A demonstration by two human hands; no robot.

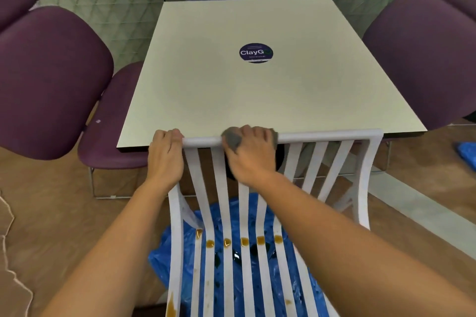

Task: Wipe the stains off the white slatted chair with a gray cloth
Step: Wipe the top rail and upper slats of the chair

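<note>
chair [371, 162] backed up to the table [257, 100], top rail [322, 134] just at the near table edge. left hand [166, 157] at the left end of that rail, fingers curled over it in a firm hold. right hand [253, 157] further along, near the middle, fingers wrapped over the gray cloth [231, 139] and pressing it onto the rail; cloth bunched, showing at the left of the knuckles and a little past the fingertips. reads as rail-wiping, early in the job. rail on both sides of the cloth white and clean-looking, though cannot tell whether wiped or never dirty. plenty left: a row of brown stains [244, 240] across the slats [197, 175] low down, roughly one blob per slat, plus fainter brown streaks below and a bigger smear at the foot of the left post [176, 239]. none of these under the cloth now. dark drips on the blue sheet [159, 260] beneath, outside the task. to finish, probably: cloth down the slats to the brown row, then the lower streaks and the post; likely sticky, so more than one pass. purple chairs [51, 80] on both sides of the table, well apart from the hands.
</note>
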